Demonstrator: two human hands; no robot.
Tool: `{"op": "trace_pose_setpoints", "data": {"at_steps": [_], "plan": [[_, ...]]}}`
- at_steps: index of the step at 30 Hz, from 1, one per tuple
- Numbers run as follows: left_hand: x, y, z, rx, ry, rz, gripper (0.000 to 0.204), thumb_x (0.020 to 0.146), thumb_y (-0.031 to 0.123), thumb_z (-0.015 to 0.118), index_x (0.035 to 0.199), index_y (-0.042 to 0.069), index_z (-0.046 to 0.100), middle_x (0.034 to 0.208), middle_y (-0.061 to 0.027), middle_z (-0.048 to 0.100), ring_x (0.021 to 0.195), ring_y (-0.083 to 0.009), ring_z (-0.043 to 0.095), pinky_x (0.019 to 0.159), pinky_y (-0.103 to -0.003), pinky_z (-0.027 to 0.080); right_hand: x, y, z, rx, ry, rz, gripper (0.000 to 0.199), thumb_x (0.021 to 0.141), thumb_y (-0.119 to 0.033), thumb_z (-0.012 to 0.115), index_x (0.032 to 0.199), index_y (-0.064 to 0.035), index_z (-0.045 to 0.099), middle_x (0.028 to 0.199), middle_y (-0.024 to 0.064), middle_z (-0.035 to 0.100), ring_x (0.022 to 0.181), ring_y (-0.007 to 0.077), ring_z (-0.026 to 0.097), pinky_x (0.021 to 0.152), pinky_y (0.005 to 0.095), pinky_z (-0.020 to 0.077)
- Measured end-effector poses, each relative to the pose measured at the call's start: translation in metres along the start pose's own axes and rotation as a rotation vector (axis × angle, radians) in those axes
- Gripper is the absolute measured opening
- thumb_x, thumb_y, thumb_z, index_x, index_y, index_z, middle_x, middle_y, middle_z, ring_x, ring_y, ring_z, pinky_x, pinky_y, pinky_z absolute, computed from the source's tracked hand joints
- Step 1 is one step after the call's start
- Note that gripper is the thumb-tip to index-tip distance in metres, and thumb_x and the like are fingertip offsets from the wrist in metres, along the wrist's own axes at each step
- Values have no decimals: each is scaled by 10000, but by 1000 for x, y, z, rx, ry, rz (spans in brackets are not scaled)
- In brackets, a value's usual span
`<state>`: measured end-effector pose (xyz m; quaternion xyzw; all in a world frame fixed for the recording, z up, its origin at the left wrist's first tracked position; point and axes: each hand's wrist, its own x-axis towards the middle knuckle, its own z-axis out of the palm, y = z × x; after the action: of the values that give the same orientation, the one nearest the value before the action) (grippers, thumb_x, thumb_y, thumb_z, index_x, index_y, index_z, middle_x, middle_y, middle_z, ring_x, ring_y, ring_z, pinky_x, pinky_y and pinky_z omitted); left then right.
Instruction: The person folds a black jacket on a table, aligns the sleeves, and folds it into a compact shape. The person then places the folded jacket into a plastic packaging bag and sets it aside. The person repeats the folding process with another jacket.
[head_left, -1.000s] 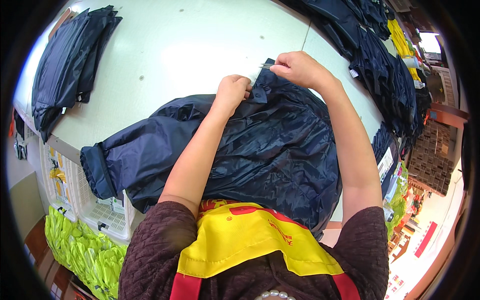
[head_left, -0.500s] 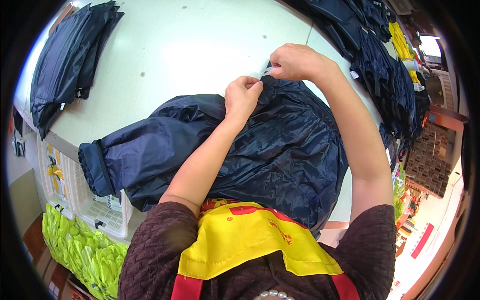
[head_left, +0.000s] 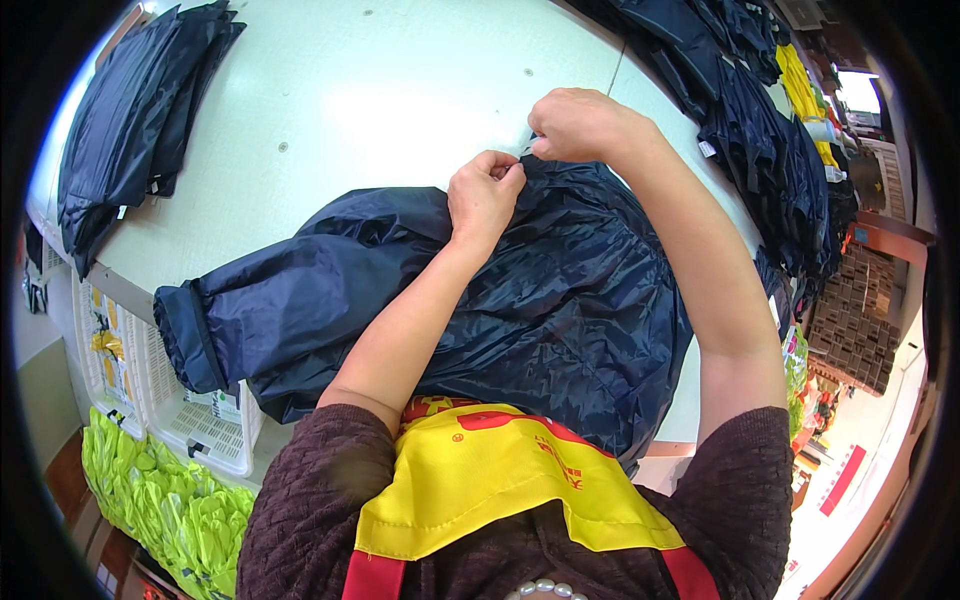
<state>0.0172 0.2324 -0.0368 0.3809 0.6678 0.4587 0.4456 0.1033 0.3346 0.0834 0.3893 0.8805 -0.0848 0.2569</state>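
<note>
Closest to you, a yellow vest (head_left: 480, 480) with red trim lies over your dark brown knitted sleeves (head_left: 310, 500). Just beyond it, a navy jacket (head_left: 560, 300) of thin shiny cloth is spread on the pale green surface (head_left: 400, 90), its body right in front of you and one sleeve (head_left: 260, 300) stretched toward your left, the cuff hanging past the surface's near edge.

Your left hand (head_left: 485, 195) rests on the jacket's far edge, its fingers (head_left: 500, 168) curled shut and pinching the cloth there. Your right hand (head_left: 575, 122) sits just beside it, a little farther out, fingers closed on the same far edge; what they pinch between them is too small to make out. The two hands are nearly touching.

Down at your left, below the surface's edge, a white slotted crate (head_left: 190, 415) stands, with bright lime-green garments (head_left: 165, 495) heaped in front of it. Farther out on the left, a stack of folded navy garments (head_left: 130, 130) lies on the surface. Along the far right edge, more navy garments (head_left: 760, 130) are piled in a row, with something yellow (head_left: 795, 80) behind them.
</note>
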Motion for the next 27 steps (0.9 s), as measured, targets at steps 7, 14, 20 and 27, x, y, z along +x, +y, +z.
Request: {"op": "trace_pose_setpoints", "data": {"at_steps": [7, 14, 20, 27], "plan": [[-1, -5, 3, -21, 18, 38, 151, 748, 158, 660, 835, 38, 690, 691, -100, 651, 645, -229, 634, 638, -325, 494, 6, -6, 1, -2, -61, 24, 157, 721, -151, 633, 733, -2, 682, 708, 198, 628, 689, 313, 632, 654, 379, 504], [-1, -7, 4, 12, 45, 91, 123, 749, 159, 662, 805, 52, 680, 666, -97, 632, 626, -243, 624, 618, -333, 489, 10, -10, 1, -27, -77, 47, 142, 722, -137, 622, 730, -2, 665, 719, 190, 634, 706, 332, 627, 658, 389, 502], [-1, -9, 5, 28, 26, 119, 157, 776, 112, 662, 867, -15, 671, 692, -73, 652, 621, -115, 586, 608, -252, 472, -15, 6, 1, 159, 219, 129, 235, 809, -228, 566, 813, -12, 659, 749, 198, 633, 720, 343, 621, 655, 383, 487], [10, 2, -4, 177, -195, 110, 250, 805, 241, 662, 926, 23, 662, 751, -145, 666, 679, -216, 633, 652, -330, 480, -153, 44, 83, 744, 546, 489, 388, 849, -402, 580, 925, -26, 639, 847, 171, 665, 766, 293, 633, 711, 372, 480]]}}
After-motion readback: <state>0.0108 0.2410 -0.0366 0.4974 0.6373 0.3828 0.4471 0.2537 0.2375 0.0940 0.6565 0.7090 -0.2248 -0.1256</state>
